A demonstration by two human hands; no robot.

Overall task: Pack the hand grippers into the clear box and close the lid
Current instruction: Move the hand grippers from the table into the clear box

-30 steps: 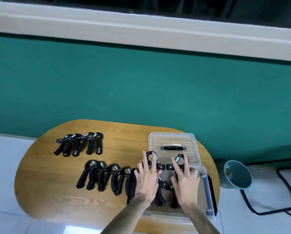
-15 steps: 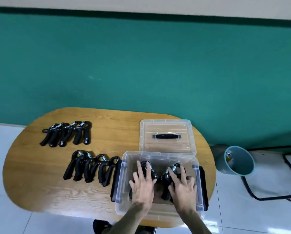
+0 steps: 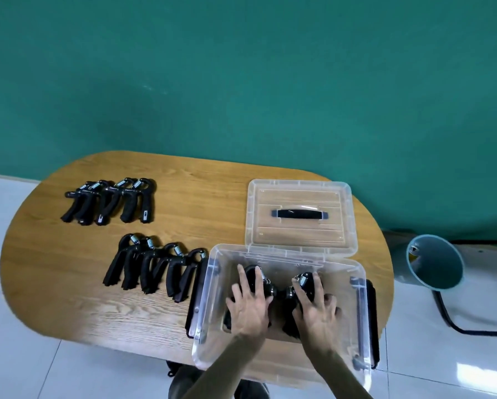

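Note:
The clear box (image 3: 212, 286) stands open at the front right of the wooden table (image 3: 68, 283), with its clear lid (image 3: 299, 234) lying flat just behind it. Both my hands are down inside the box. My left hand (image 3: 248, 308) lies over a black hand gripper (image 3: 251, 276) with its fingers stretched along it. My right hand (image 3: 316, 309) covers a second black hand gripper (image 3: 305, 280) the same way. The two grippers' spring ends meet in the middle of the box. My hands hide their handles.
A row of several black hand grippers (image 3: 155, 266) lies just left of the box, and another row (image 3: 112, 201) sits at the far left. A teal bin (image 3: 431, 260) and a black cable (image 3: 457, 326) are on the floor to the right.
Both hands have come down with their hand grippers from above the box rim to the box floor. The view has tilted downward.

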